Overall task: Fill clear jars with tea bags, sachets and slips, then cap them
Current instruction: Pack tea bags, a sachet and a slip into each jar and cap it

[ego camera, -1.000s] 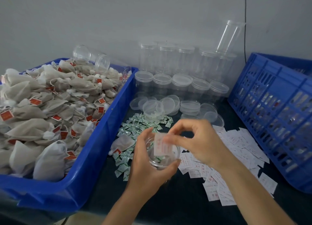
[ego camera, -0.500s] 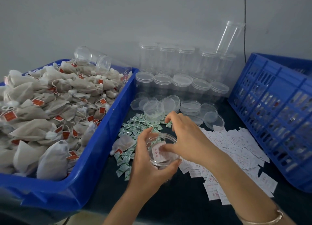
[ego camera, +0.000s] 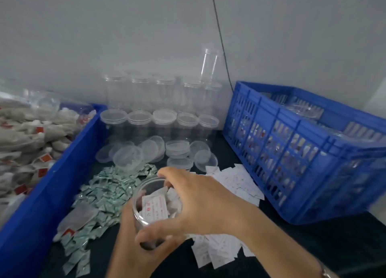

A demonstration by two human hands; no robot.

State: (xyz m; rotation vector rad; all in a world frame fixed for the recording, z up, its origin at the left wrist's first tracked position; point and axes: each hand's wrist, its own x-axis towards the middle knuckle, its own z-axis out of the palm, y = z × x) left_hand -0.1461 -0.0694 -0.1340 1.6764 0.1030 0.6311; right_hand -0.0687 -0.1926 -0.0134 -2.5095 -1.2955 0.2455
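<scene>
My left hand (ego camera: 133, 242) grips a clear jar (ego camera: 144, 194) from below, tilted with its mouth toward me. A white slip with red print (ego camera: 155, 210) lies inside it on top of tea bags. My right hand (ego camera: 204, 202) lies across the jar's mouth, its fingers loosely bent over the far rim and the thumb at the near rim, and I see nothing held in it. Green-white sachets (ego camera: 108, 190) are heaped left of the jar. White slips (ego camera: 236, 181) spread out to its right. Loose clear lids (ego camera: 177, 149) lie just behind.
A blue tray (ego camera: 52, 194) piled with tea bags (ego camera: 31, 135) fills the left. Rows of empty capped jars (ego camera: 140, 119) stand at the wall. A blue slatted crate (ego camera: 302, 152) with filled jars stands on the right. One tea bag (ego camera: 77, 217) lies by the sachets.
My right hand pushed the slip down into the jar and let it go; it now lies over the mouth. The view swung up and to the right.
</scene>
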